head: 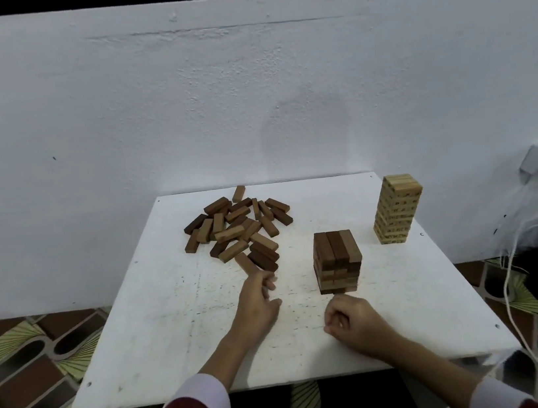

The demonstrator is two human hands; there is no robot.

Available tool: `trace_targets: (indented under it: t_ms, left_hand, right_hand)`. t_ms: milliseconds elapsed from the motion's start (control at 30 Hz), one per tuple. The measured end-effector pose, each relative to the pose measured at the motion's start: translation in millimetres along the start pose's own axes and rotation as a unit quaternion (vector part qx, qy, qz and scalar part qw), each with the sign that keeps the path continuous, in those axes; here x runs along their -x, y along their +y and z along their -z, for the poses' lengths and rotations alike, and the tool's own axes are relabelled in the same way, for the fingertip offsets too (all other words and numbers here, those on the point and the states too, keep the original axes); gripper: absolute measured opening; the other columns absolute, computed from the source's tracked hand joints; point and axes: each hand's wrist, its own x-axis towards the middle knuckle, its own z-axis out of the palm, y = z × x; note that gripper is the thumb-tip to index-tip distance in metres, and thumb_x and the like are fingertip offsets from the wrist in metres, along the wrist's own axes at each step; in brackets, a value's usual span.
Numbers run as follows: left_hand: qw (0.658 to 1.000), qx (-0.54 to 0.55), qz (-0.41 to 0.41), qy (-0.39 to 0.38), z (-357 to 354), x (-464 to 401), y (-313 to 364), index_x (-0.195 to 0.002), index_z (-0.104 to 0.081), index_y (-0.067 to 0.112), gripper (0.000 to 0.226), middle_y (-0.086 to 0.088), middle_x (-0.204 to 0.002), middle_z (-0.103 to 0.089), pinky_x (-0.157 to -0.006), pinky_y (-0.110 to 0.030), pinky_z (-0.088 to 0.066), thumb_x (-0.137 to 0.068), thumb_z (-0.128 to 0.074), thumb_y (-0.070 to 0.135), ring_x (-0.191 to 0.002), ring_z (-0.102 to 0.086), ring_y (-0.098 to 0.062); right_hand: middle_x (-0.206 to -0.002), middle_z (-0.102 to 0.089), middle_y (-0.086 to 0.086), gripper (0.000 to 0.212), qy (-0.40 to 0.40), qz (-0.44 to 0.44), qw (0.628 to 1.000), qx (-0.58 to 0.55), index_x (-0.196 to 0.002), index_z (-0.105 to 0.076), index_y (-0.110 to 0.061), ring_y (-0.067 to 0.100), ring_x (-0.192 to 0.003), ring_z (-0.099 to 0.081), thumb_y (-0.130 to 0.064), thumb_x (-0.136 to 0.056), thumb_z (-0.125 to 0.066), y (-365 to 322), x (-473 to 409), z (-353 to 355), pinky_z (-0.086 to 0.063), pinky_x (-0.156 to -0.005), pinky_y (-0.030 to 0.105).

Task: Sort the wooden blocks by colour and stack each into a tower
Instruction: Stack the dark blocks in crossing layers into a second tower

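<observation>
Brown pile (238,227) is heaped at bench (176,338) far-left; left hand (257,304) is seen just below its nearest block (246,263), fingers curled, apparently empty. Right hand (352,323) is fisted, empty, just before brown tower (337,261). Light tower (397,208) is stood far-right.

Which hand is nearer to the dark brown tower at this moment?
Right. The right hand rests on the table just in front of the dark brown tower, nearly at its base. The left hand is farther off to the tower's left, by the loose pile.

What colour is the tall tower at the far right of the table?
Pale, light wood tower, seen in the head view.
</observation>
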Motion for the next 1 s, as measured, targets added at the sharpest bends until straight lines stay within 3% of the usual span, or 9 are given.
trace_targets:
  t_ms: [67, 200, 367, 500, 633, 767, 900, 1000]
  left_hand:
    - [0.999, -0.016, -0.014, 0.037, 9, 2, -6, -0.105, -0.056, 0.016, 0.039, -0.001, -0.097, -0.05, -0.072, -0.018, -0.042, -0.076, -0.057, -0.011, -0.086, -0.046, -0.014]
    - [0.991, -0.109, -0.052, 0.062, 25, -1, -15, -0.112, -0.053, 0.022, 0.044, 0.01, -0.111, -0.042, -0.087, -0.017, -0.034, -0.078, -0.051, -0.006, -0.106, -0.034, -0.005]
    - [0.972, -0.204, -0.118, 0.023, 40, -6, -19, -0.133, -0.043, 0.023, 0.05, 0.008, -0.141, -0.036, -0.098, -0.02, -0.028, -0.086, -0.052, 0.01, -0.123, -0.028, -0.008]
    - [0.946, -0.301, -0.118, -0.007, 43, -16, -26, -0.148, -0.024, 0.022, 0.057, 0.007, -0.155, -0.022, -0.107, -0.026, -0.024, -0.095, -0.042, 0.019, -0.137, -0.021, -0.014]
    - [0.945, -0.306, -0.117, 0.017, 42, -19, -29, -0.147, -0.029, 0.023, 0.053, 0.008, -0.152, -0.028, -0.108, -0.027, -0.024, -0.096, -0.043, 0.024, -0.136, -0.024, -0.012]
    - [0.952, -0.271, -0.127, 0.063, 43, -18, -32, -0.138, -0.042, 0.019, 0.045, 0.006, -0.145, -0.038, -0.105, -0.022, -0.028, -0.094, -0.048, 0.022, -0.128, -0.032, -0.012]
    - [0.949, -0.271, -0.145, 0.068, 42, -15, -34, -0.14, -0.042, 0.02, 0.046, 0.003, -0.141, -0.039, -0.098, -0.022, -0.034, -0.094, -0.046, 0.019, -0.119, -0.034, -0.014]
    - [0.948, -0.269, -0.157, 0.066, 42, -13, -34, -0.139, -0.045, 0.022, 0.045, 0.001, -0.136, -0.039, -0.095, -0.02, -0.035, -0.094, -0.045, 0.018, -0.117, -0.034, -0.014]
  right_hand:
    - [-0.08, -0.047, -0.013, 0.003, -0.032, 0.029, 0.999, 0.016, -0.082, -0.062, -0.005, -0.005, -0.074, -0.047, -0.003, -0.079, -0.06, -12, -11, -16, -0.035, -0.066, 0.008]
    - [-0.116, -0.045, 0.0, 0.026, -0.063, 0.063, 0.994, 0.06, -0.113, -0.054, -0.007, 0.007, -0.104, -0.039, -0.005, -0.088, -0.049, -36, -37, -39, -0.032, -0.091, 0.012]
    - [-0.154, -0.016, 0.004, 0.053, -0.041, 0.026, 0.991, 0.124, -0.143, -0.031, -0.009, 0.019, -0.141, -0.017, 0.001, -0.092, -0.045, -52, -72, -52, -0.02, -0.114, 0.025]
    - [-0.158, -0.001, 0.005, 0.067, -0.025, 0.004, 0.986, 0.166, -0.149, -0.014, -0.011, 0.021, -0.145, -0.005, 0.0, -0.092, -0.047, -54, -98, -58, -0.015, -0.116, 0.029]
    - [-0.158, -0.001, 0.007, 0.064, -0.015, -0.019, 0.979, 0.203, -0.15, -0.009, -0.01, 0.023, -0.145, -0.001, -0.005, -0.095, -0.043, -50, -110, -64, -0.011, -0.117, 0.03]
    - [-0.153, -0.02, 0.002, 0.059, 0.001, 0.014, 0.979, 0.201, -0.145, -0.027, -0.016, 0.021, -0.136, -0.02, -0.001, -0.091, -0.045, -49, -111, -67, -0.028, -0.111, 0.029]
    - [-0.137, -0.042, -0.003, 0.045, 0.032, 0.071, 0.979, 0.187, -0.132, -0.049, -0.019, 0.017, -0.127, -0.03, -0.002, -0.091, -0.044, -46, -110, -67, -0.03, -0.105, 0.025]
    - [-0.129, -0.046, 0.0, 0.036, 0.032, 0.065, 0.99, 0.118, -0.125, -0.055, -0.014, 0.016, -0.122, -0.035, -0.002, -0.092, -0.047, -45, -111, -68, -0.034, -0.105, 0.024]
